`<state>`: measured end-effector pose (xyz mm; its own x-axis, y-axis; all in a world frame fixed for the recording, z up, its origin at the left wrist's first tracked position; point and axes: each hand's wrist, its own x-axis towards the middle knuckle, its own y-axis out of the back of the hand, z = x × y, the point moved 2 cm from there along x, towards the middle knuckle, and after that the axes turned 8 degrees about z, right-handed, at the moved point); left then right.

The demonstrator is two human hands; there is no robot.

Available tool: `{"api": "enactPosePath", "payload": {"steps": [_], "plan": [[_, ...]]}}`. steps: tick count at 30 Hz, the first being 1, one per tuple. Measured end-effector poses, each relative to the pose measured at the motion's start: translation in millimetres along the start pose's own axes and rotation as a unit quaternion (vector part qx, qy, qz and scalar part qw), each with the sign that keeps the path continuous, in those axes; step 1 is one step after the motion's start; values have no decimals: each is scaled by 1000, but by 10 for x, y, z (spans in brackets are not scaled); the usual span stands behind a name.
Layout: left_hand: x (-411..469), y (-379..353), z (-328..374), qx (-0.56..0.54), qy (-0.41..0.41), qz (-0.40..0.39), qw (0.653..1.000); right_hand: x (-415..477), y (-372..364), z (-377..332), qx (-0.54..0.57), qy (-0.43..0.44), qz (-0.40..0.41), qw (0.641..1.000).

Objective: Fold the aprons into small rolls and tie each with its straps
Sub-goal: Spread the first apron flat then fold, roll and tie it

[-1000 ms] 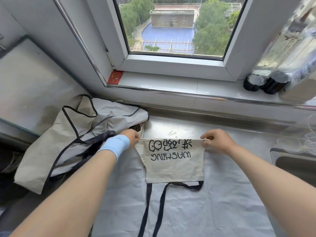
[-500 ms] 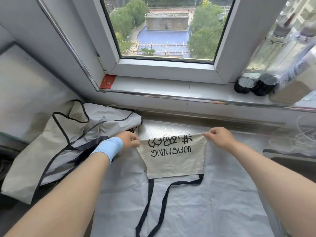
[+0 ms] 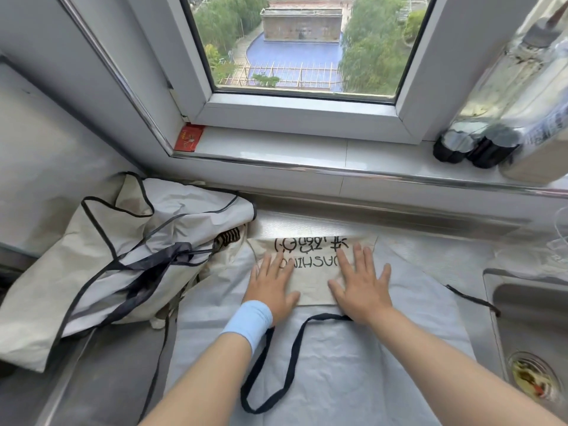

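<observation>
A pale grey apron lies spread flat on the steel counter. Its beige bib, printed with black lettering, is folded down onto the grey cloth. My left hand, with a light blue wristband, presses flat on the bib's left part, fingers straight and spread. My right hand presses flat on the bib's right part in the same way. The black neck strap loops toward me between my forearms. A second apron, beige and grey with black trim, lies crumpled in a heap to the left.
A sink with a drain strainer is at the right. Dark-capped bottles stand on the window sill at the back right. A red card lies in the sill's left corner. The window frame rises behind the counter.
Both hands let go of the bib's top corners, which they were pinching up, and now lie flat on the bib, pressed down onto the apron.
</observation>
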<state>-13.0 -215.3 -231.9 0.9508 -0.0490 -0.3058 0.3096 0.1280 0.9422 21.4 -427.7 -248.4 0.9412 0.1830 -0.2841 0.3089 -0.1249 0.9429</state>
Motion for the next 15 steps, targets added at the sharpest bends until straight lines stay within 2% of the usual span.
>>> {"api": "enactPosePath", "payload": {"steps": [2,5,7,9,11,13,15], "plan": [[130,91,-27,-3,-13,-1,1000,161,74,71,-12,-3,-6,1000],[184,243,-60,12,11,117,993,398,205,123,-42,-14,-16,999],[52,204,-71,19,39,155,987,421,255,72,-71,-22,11,997],[-97,43,-105,26,44,101,994,329,255,-67,-67,1,74,995],[-117,-77,-171,32,54,36,997,163,174,-246,-29,67,126,989],[-31,-74,-242,24,66,12,997,28,51,-422,-12,131,77,988],[29,19,-249,7,68,-11,998,-42,-54,-534,-38,149,-3,988]]}}
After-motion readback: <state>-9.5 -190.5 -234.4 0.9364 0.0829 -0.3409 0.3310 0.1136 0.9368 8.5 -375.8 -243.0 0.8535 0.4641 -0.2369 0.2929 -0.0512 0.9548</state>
